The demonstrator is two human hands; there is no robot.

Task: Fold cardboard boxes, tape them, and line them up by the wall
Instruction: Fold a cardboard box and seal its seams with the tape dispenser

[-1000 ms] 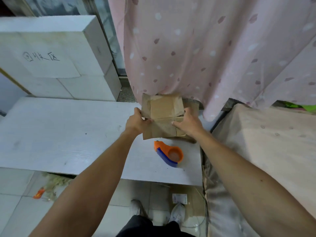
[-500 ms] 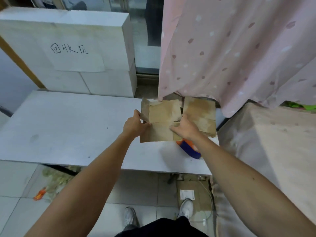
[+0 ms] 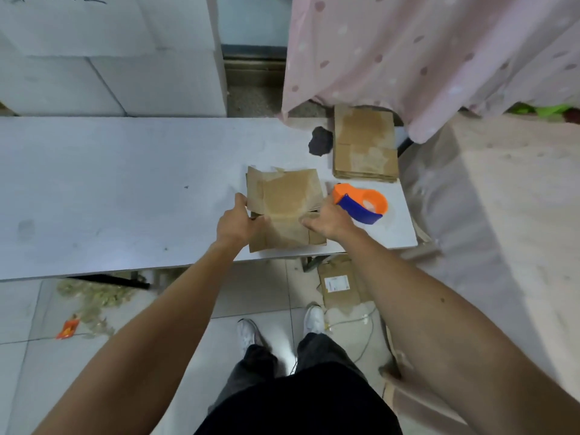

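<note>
Drawn nearer from the stack (image 3: 364,146), flattened box (image 3: 285,199); left hand (image 3: 233,226) pinches its edge, right hand (image 3: 332,219) presses it, fingers together.

Your box (image 3: 285,199) lies on the table (image 3: 125,183), near its front edge and towards its right end. Your left hand (image 3: 233,226) grips the box's left side; your right hand (image 3: 329,219) rests on its right side. The dispenser (image 3: 361,204) sits just right of the box. Behind the dispenser lies a stack (image 3: 364,146) of flat boxes, its far end under the curtain (image 3: 423,58). Blocks (image 3: 110,58) stand behind the table's left part.
</note>
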